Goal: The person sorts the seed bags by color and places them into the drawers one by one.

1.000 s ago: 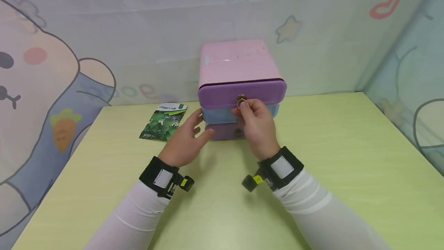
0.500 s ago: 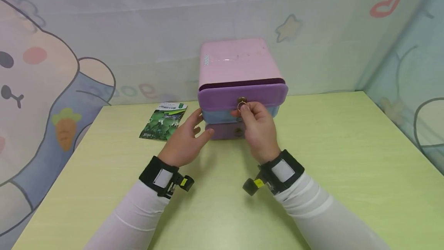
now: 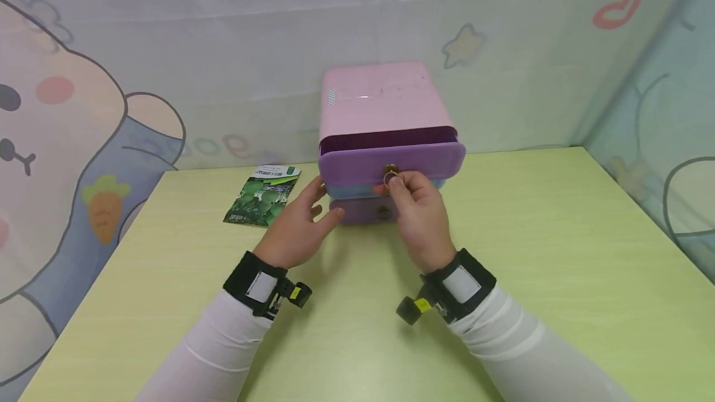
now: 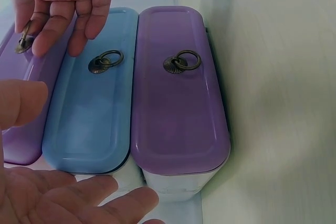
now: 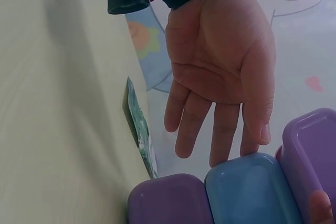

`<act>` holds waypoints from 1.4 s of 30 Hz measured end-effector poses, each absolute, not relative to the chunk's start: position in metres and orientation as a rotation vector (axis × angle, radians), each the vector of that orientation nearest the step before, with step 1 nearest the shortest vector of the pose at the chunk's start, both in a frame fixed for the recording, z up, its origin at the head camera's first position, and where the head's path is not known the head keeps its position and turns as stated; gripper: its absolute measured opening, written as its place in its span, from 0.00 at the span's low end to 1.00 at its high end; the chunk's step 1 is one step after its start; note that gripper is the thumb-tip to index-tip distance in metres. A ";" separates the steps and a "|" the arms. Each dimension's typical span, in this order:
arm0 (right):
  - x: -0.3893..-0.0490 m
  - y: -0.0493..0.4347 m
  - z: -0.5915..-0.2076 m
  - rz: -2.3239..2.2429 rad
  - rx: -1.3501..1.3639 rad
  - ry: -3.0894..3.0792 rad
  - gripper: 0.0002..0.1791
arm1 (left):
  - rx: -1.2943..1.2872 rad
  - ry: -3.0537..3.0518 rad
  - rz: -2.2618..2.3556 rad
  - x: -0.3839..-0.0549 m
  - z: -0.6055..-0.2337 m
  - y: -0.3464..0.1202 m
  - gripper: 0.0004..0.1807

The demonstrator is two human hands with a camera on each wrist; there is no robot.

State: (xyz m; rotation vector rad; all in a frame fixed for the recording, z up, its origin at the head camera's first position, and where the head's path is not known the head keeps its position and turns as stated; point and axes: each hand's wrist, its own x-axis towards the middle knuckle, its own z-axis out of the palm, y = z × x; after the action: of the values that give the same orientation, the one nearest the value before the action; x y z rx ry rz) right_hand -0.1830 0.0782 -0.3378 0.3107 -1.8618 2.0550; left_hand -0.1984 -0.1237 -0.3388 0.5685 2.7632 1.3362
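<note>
A small pink drawer cabinet (image 3: pixel 385 98) stands on the table, with three drawers in its front. The top purple drawer (image 3: pixel 352 167) is pulled partly out, and a dark gap shows above its front. My right hand (image 3: pixel 422 222) pinches the brass ring pull (image 3: pixel 391 169) of that drawer between thumb and finger. Below lie the blue drawer (image 4: pixel 89 114) and the lower purple drawer (image 4: pixel 178 108), both pushed in, each with a ring. My left hand (image 3: pixel 296 228) rests with fairly straight fingers along the cabinet's left side, thumb near the front.
A green packet (image 3: pixel 264 196) with leafy pictures and printed writing lies left of the cabinet, behind my left hand. The pale green table (image 3: pixel 536 253) meets a printed cloth backdrop (image 3: pixel 251 67) at the back and sides.
My right hand has drawn back toward me and slightly down, and the top purple drawer has slid further out with it. My left hand and the packet have stayed in place.
</note>
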 end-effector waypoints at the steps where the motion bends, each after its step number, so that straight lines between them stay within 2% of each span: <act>1: -0.182 0.078 -0.338 2.057 0.309 -1.864 0.12 | 0.572 2.763 1.339 -0.198 -0.339 -0.124 0.37; 24: -0.166 0.080 -0.343 2.053 0.341 -1.795 0.11 | 0.594 2.767 1.312 -0.197 -0.339 -0.123 0.39; 42: -0.153 0.082 -0.347 2.068 0.348 -1.759 0.10 | 0.668 2.793 1.314 -0.198 -0.340 -0.121 0.36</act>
State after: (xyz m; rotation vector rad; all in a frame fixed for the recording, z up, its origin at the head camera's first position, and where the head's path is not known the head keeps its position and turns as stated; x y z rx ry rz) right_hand -0.1531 0.0824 -0.3466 0.3478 -1.7588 2.0681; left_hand -0.1975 -0.1208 -0.3399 0.6676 2.7928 1.3142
